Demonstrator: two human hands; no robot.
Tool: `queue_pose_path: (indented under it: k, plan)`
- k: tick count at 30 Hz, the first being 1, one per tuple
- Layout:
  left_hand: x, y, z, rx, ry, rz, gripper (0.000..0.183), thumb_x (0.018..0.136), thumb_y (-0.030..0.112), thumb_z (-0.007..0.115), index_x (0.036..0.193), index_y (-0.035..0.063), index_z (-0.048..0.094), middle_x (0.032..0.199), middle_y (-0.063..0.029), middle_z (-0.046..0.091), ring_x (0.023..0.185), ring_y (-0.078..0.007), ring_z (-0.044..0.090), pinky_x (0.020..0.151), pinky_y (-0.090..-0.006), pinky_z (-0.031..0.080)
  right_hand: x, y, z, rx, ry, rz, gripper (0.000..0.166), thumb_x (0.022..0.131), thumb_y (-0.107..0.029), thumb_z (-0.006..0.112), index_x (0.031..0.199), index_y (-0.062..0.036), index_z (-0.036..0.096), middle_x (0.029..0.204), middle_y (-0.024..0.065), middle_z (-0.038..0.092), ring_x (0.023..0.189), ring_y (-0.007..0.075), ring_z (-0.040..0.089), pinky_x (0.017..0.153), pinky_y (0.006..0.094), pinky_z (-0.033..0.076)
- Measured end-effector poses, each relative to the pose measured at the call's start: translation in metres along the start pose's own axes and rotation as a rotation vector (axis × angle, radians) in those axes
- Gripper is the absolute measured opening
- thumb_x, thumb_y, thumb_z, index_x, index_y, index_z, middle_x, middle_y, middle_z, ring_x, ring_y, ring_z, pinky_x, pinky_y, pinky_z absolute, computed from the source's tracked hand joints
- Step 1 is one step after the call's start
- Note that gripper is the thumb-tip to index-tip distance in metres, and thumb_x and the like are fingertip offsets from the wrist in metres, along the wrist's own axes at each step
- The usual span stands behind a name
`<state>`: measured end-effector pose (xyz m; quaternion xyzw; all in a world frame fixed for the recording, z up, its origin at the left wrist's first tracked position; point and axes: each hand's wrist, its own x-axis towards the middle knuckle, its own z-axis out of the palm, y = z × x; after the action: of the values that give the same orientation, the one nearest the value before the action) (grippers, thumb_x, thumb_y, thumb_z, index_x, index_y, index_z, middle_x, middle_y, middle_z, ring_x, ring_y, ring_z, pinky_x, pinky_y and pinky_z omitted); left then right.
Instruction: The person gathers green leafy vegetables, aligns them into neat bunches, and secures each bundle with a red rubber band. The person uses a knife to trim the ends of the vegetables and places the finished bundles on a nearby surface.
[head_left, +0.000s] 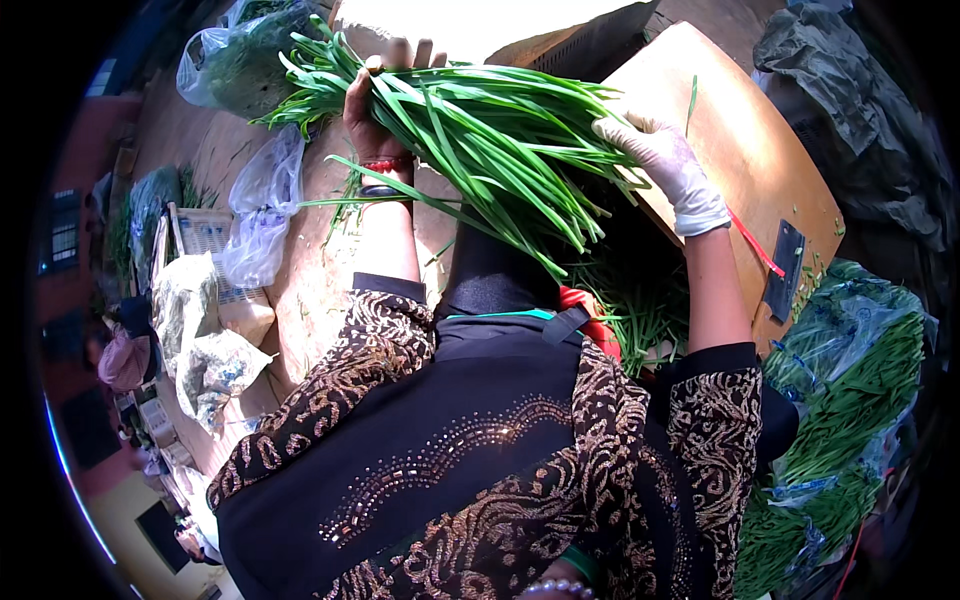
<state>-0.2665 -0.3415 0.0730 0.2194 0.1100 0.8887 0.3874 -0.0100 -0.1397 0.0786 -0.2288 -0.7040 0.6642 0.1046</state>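
Observation:
A big bunch of long flat green leaves, apparently garlic chives (487, 127), lies across in front of me above my knees. My left hand (371, 124), bare with a red beaded bracelet, grips it near its left end. At the right end, my right hand (660, 154) in a whitish glove pinches some of the leaf ends between thumb and fingers. A few loose leaves hang below the bunch. To the right stands a wooden board (735, 112), with a cleaver (784, 274) and green trimmings on it. A red strip (757, 244) runs from behind my right wrist toward the blade.
Bagged bundles of greens (855, 405) lie at the lower right. Fallen leaves (637, 307) gather beside my leg. Clear plastic bags (262, 202), a pale crate (206, 232) and a white sack (195, 330) are on the left. A grey plastic sheet (840, 97) hangs at the upper right.

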Motion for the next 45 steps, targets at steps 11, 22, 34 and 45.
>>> queue_pose_path:
  k: [11,22,34,45]
  plan:
    - [0.003,0.020,-0.020,-0.181,0.360,-0.108,0.011,0.094,0.012,0.052,0.095,0.0041,0.060,0.111,-0.0094,0.068,0.116,-0.0323,0.057,0.103,-0.0536,0.042,-0.084,-0.013,-0.009,0.030,0.587,-0.257,0.021,0.095,-0.017,0.062,0.100,0.0011,0.069,0.090,0.0054,0.070,0.077,0.0095,0.063,0.074,0.0225,0.050]
    - [0.007,0.011,-0.015,0.087,0.756,0.014,0.019,0.093,0.016,0.055,0.097,-0.0006,0.062,0.098,-0.0177,0.067,0.090,-0.0332,0.066,0.083,-0.0479,0.056,-0.120,-0.010,0.041,-0.059,0.601,-0.376,0.017,0.094,-0.015,0.062,0.092,0.0002,0.069,0.086,0.0069,0.069,0.078,0.0120,0.064,0.071,0.0272,0.050]
    - [0.020,0.020,-0.048,-0.066,0.784,-0.088,0.014,0.094,0.014,0.054,0.090,0.0022,0.062,0.092,-0.0140,0.065,0.085,-0.0321,0.065,0.075,-0.0497,0.056,-0.089,0.009,0.058,-0.332,0.240,-0.074,0.017,0.083,-0.025,0.072,0.081,-0.0080,0.072,0.070,0.0076,0.067,0.069,0.0225,0.066,0.063,0.0326,0.050]
    - [0.013,0.010,-0.053,0.077,0.792,-0.017,0.012,0.093,0.009,0.053,0.095,-0.0017,0.060,0.100,-0.0198,0.063,0.091,-0.0334,0.064,0.079,-0.0501,0.056,-0.078,0.028,0.094,-0.677,0.406,-0.458,0.031,0.072,-0.008,0.074,0.102,-0.0156,0.070,0.088,0.0072,0.060,0.078,0.0260,0.063,0.069,0.0353,0.052]
